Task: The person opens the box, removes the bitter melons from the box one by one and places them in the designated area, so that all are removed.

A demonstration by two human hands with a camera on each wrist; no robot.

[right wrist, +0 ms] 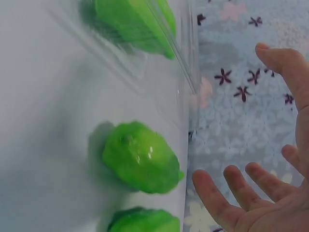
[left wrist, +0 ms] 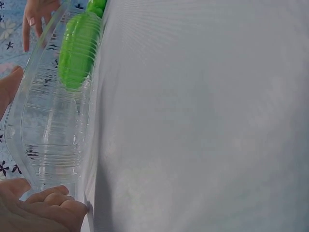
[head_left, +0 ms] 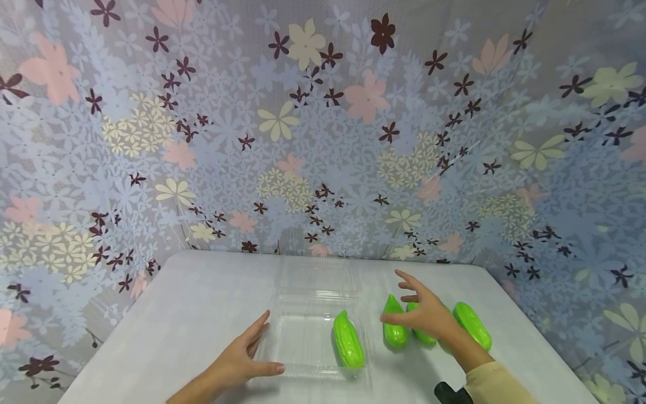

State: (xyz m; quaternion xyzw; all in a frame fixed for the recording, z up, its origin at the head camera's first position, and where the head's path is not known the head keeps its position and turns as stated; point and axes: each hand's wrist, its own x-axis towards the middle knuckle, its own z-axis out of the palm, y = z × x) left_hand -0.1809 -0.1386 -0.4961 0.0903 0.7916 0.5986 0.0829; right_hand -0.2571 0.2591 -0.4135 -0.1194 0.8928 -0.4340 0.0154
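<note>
A clear plastic clamshell box (head_left: pixel 303 343) lies with its lid (head_left: pixel 315 276) folded back. Inside, against its right side, is a bright green, bumpy gourd-like vegetable (head_left: pixel 348 342). My left hand (head_left: pixel 237 359) is at the box's left side, thumb near the front corner and fingers along the edge; I cannot tell how firmly it touches. My right hand (head_left: pixel 426 311) hovers with spread fingers above similar green gourds to the right of the box. The nearest gourd (right wrist: pixel 140 157) lies apart from the box in the right wrist view. Hand and forearm partly hide others.
Another green gourd (head_left: pixel 473 325) lies at the right, beyond the right forearm. A white cloth-covered table (head_left: pixel 192 303) bears everything. Behind it hangs a flowered curtain (head_left: pixel 323 140). A black object (head_left: pixel 451 393) sits by the right sleeve.
</note>
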